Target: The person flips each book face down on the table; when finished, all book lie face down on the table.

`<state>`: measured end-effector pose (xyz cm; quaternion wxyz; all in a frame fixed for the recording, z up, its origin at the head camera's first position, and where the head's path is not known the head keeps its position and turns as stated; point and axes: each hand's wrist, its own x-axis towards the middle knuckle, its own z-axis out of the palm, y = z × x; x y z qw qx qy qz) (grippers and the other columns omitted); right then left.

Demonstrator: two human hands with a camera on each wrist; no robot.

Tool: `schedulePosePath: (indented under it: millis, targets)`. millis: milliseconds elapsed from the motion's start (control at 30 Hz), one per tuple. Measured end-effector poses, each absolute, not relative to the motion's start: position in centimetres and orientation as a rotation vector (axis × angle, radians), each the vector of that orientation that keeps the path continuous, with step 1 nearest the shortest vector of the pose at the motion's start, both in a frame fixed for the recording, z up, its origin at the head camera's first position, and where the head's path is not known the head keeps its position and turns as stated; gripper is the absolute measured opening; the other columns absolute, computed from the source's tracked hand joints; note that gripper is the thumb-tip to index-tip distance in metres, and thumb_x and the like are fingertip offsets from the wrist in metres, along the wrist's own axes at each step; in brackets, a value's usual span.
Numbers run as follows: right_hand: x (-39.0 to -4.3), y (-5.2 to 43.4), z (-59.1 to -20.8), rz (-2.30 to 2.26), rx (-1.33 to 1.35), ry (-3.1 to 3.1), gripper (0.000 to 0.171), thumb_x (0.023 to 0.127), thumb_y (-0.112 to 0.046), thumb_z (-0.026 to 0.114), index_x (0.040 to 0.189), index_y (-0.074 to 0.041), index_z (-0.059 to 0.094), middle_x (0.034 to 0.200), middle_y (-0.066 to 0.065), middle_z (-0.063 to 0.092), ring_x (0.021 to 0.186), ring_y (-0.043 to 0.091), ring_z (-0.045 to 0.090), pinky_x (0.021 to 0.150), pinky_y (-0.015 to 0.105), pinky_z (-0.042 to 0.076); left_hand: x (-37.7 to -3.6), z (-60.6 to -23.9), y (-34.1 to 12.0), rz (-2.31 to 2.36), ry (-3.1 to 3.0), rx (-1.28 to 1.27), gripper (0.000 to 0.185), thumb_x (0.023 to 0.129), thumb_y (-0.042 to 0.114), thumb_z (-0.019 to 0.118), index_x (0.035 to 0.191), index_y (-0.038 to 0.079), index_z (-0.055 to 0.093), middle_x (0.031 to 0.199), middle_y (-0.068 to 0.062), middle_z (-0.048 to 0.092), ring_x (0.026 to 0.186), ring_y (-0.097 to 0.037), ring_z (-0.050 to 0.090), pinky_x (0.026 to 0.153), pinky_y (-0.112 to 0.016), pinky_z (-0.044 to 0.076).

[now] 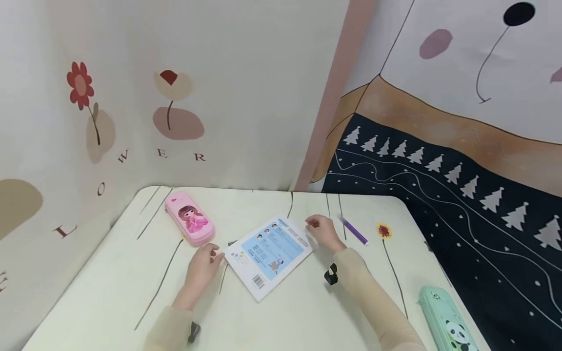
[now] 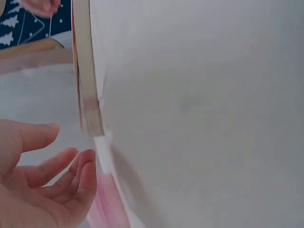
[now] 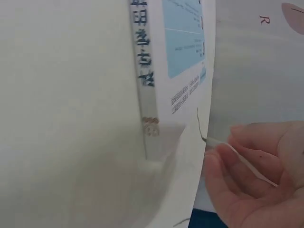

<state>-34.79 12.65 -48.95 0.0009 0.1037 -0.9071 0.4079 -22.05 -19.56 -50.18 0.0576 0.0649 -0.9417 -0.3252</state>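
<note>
A thin workbook (image 1: 269,254) lies flat and back cover up near the middle of the bench (image 1: 110,292), turned at an angle to the person. The left hand (image 1: 203,265) sits at the book's near-left corner, fingers loosely curled and grasping nothing; the left wrist view shows them just beside the book's edge, apparently not clamped on it. The right hand (image 1: 322,231) rests at the far-right corner, relaxed and holding nothing. Placement at opposite corners suggests steadying or squaring the book. A pink pencil case (image 1: 189,217) lies just beyond the left hand, a purple pen (image 1: 353,230) just right of the right hand, and a green panda pencil case (image 1: 445,319) at the bench's near-right edge.
</note>
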Motion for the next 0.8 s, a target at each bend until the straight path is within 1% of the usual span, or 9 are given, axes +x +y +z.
schedulePosePath:
  millis: [67, 233, 433, 533, 600, 700, 800]
  targets:
    - [-34.3, 13.0, -49.1, 1.258, 0.296, -2.898, 0.017, 0.086, -0.007, 0.06, 0.103, -0.004, 0.064, 0.097, 0.009, 0.065, 0.09, 0.02, 0.06, 0.081, 0.034, 0.049, -22.5, -50.5, -20.0, -0.997, -2.847, 0.2, 0.029, 0.089, 0.015, 0.055, 0.111, -0.004, 0.054, 0.094, -0.016, 0.058, 0.084, -0.024, 0.057, 0.069, -0.036, 0.049]
    - [-33.0, 13.8, -49.2, 1.177, 0.245, -3.009, 0.013, 0.083, -0.004, 0.06, 0.095, -0.003, 0.065, 0.092, 0.009, 0.065, 0.086, 0.02, 0.059, 0.078, 0.034, 0.049, -23.2, -50.9, -20.4, -1.059, -2.858, 0.201, 0.025, 0.09, 0.014, 0.054, 0.108, -0.004, 0.057, 0.098, -0.017, 0.06, 0.09, -0.026, 0.058, 0.075, -0.039, 0.05]
    - [-32.4, 14.1, -49.5, 1.128, 0.196, -3.122, 0.011, 0.077, 0.001, 0.06, 0.087, -0.001, 0.064, 0.081, 0.007, 0.062, 0.07, 0.015, 0.055, 0.06, 0.023, 0.046, -23.8, -51.3, -20.4, -1.13, -2.874, 0.229, 0.017, 0.087, 0.009, 0.057, 0.1, -0.001, 0.062, 0.094, -0.012, 0.065, 0.087, -0.022, 0.059, 0.078, -0.037, 0.05]
    - [-32.4, 14.0, -49.6, 1.196, 0.158, -3.122, 0.012, 0.077, 0.004, 0.06, 0.088, 0.0, 0.063, 0.081, 0.008, 0.061, 0.068, 0.015, 0.056, 0.056, 0.022, 0.047, -23.9, -51.3, -20.3, -1.134, -2.892, 0.247, 0.015, 0.086, 0.007, 0.058, 0.097, 0.0, 0.063, 0.092, -0.011, 0.065, 0.086, -0.02, 0.059, 0.077, -0.037, 0.05]
    - [-32.5, 14.1, -49.7, 1.238, 0.149, -3.111, 0.012, 0.077, 0.005, 0.059, 0.087, 0.0, 0.063, 0.08, 0.009, 0.061, 0.068, 0.016, 0.057, 0.057, 0.024, 0.048, -24.0, -51.2, -20.3, -1.128, -2.9, 0.251, 0.014, 0.085, 0.006, 0.059, 0.097, 0.0, 0.064, 0.091, -0.01, 0.066, 0.084, -0.019, 0.059, 0.076, -0.037, 0.05]
    - [-32.5, 14.3, -49.8, 1.225, 0.231, -3.059, 0.01, 0.076, 0.005, 0.059, 0.083, -0.001, 0.064, 0.077, 0.008, 0.061, 0.066, 0.015, 0.056, 0.056, 0.024, 0.047, -23.8, -51.3, -20.3, -1.13, -2.912, 0.258, 0.014, 0.084, 0.007, 0.059, 0.096, 0.0, 0.064, 0.089, -0.009, 0.066, 0.081, -0.018, 0.058, 0.072, -0.034, 0.05]
    - [-32.8, 14.2, -49.8, 1.185, 0.246, -3.037, 0.01, 0.078, 0.004, 0.059, 0.083, -0.001, 0.065, 0.078, 0.008, 0.062, 0.07, 0.016, 0.056, 0.06, 0.026, 0.047, -23.6, -51.3, -20.3, -1.142, -2.922, 0.253, 0.012, 0.083, 0.008, 0.061, 0.092, 0.001, 0.064, 0.085, -0.008, 0.065, 0.076, -0.016, 0.057, 0.067, -0.03, 0.049]
